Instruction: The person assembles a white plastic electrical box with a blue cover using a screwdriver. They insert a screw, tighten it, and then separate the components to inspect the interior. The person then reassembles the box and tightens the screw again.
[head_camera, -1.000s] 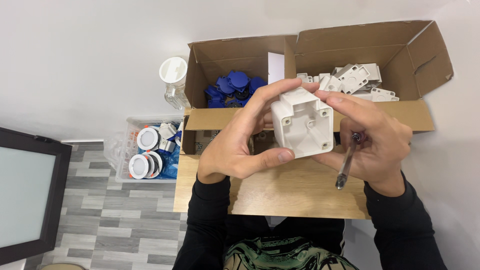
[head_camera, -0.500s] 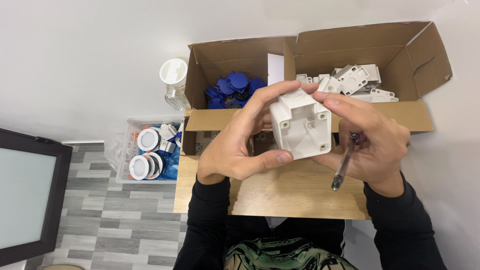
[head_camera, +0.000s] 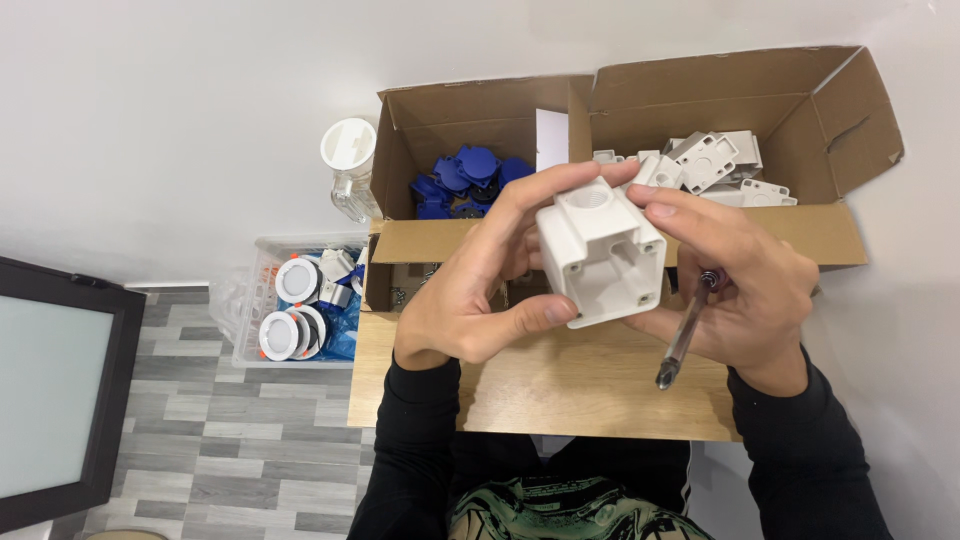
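Since the earlier frames the white plastic housing (head_camera: 603, 252) has been turned slightly in the hands, and the screwdriver (head_camera: 686, 330) has been swung a little so that its tip now points lower and more to the left. The housing is held above the wooden tabletop (head_camera: 560, 395), in front of the open cardboard box (head_camera: 640, 120). It is a blocky, nearly cubic white part; its open face, with small screw holes at the corners, is tilted toward the camera and slightly down, while a round threaded opening is seen on its upper face. No clear long axis can be made out. The left hand (head_camera: 480, 290) is wrapped around the housing's left side, thumb pressed beneath and fingers curled over the top. The right hand (head_camera: 735, 285) is closed on the screwdriver while its fingers are laid against the housing's right side. Blue parts (head_camera: 465, 180) and white parts (head_camera: 715, 165) are seen in the box's two compartments.
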